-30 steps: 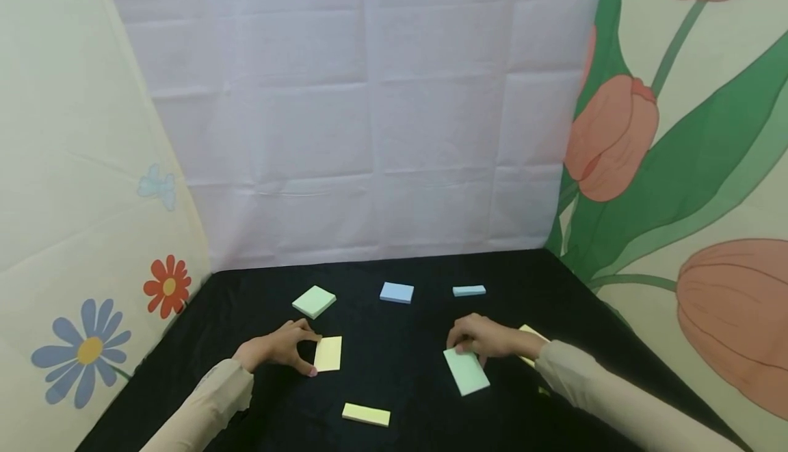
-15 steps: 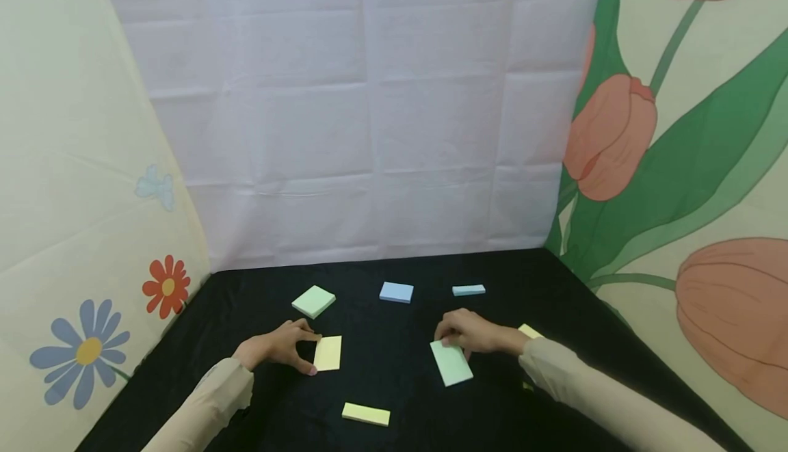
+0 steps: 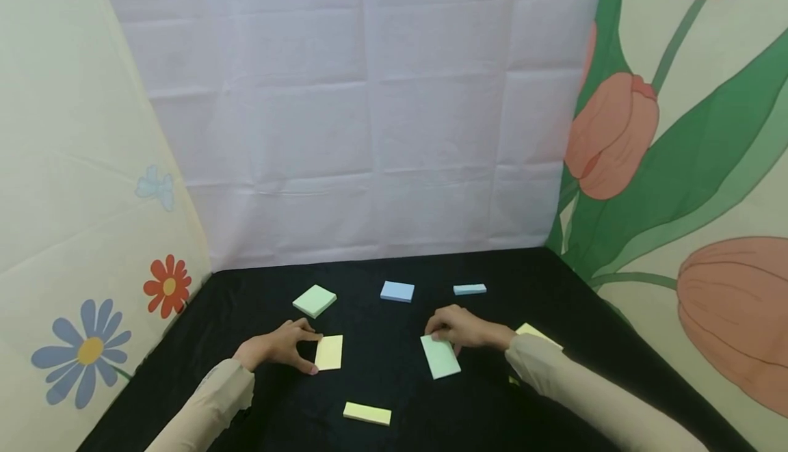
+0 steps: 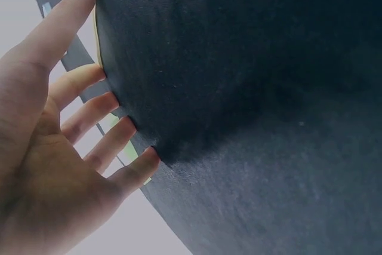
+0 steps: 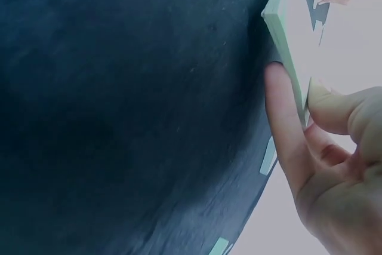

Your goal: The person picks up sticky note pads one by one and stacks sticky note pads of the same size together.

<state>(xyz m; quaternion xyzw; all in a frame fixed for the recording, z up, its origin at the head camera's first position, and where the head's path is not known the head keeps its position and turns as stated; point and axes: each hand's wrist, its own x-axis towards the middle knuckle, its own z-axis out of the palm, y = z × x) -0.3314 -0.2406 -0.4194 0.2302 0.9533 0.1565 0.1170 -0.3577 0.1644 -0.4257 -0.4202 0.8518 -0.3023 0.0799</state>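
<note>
In the head view my left hand [image 3: 286, 347] is at the left edge of a pale yellow sticky note pad [image 3: 329, 353] lying on the black cloth. Thumb and index finger hold the pad at its two left corners, and in the left wrist view the other fingertips [image 4: 152, 153] rest on the cloth. My right hand [image 3: 458, 325] pinches a mint-green rectangular sticky note pad [image 3: 441, 357] by its far end, thumb on top and a finger beneath. In the right wrist view the green pad [image 5: 286, 28] is tilted, with shadow under it.
Behind lie a light green pad [image 3: 314, 301], a blue pad [image 3: 397, 292] and a narrow light-blue pad [image 3: 470, 289]. A narrow yellow pad [image 3: 367, 414] lies in front. Another yellow pad [image 3: 538, 334] is partly hidden by the right sleeve. A white sheet [image 3: 369, 110] hangs behind the table.
My right hand has moved left and slightly away from me, carrying the mint-green pad closer to the yellow one. My left hand and the other pads have stayed in place.
</note>
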